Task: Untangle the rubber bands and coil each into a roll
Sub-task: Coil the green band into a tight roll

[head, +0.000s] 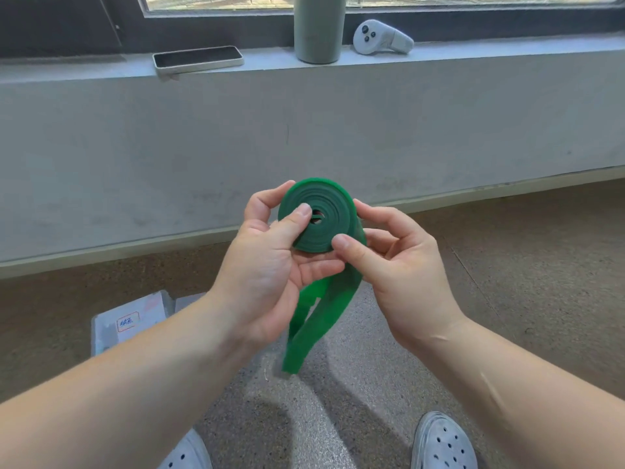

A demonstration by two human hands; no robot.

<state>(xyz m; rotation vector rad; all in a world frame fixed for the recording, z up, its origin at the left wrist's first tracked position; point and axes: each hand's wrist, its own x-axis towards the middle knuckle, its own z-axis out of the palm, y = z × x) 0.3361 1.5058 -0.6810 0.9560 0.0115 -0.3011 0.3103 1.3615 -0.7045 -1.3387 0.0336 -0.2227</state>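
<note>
Both hands are holding a flat green rubber band point(318, 218) in mid-air in front of the person, above a speckled grey floor point(372, 367). Most of the band is wound into a flat spiral roll with a small hole at its centre; a loose doubled tail point(311, 330) is hanging down from the roll between the two wrists. The left hand point(267, 265) is gripping the roll, thumb lying across its near face up to the centre hole, fingers curling behind the far side. The right hand point(395, 265) is pinching the roll's lower right edge, thumb on the near face, fingers curled round the outer rim where the tail is leaving it. Behind, on a grey concrete window ledge point(473, 52), a phone point(198, 60) is lying flat, a grey-green cylindrical bottle point(319, 28) is standing upright, and a light grey handheld controller point(382, 38) is lying to its right. A labelled clear plastic box point(130, 324) is sitting on the floor under the left forearm. Two grey perforated clogs point(443, 443) are showing at the bottom edge.
</note>
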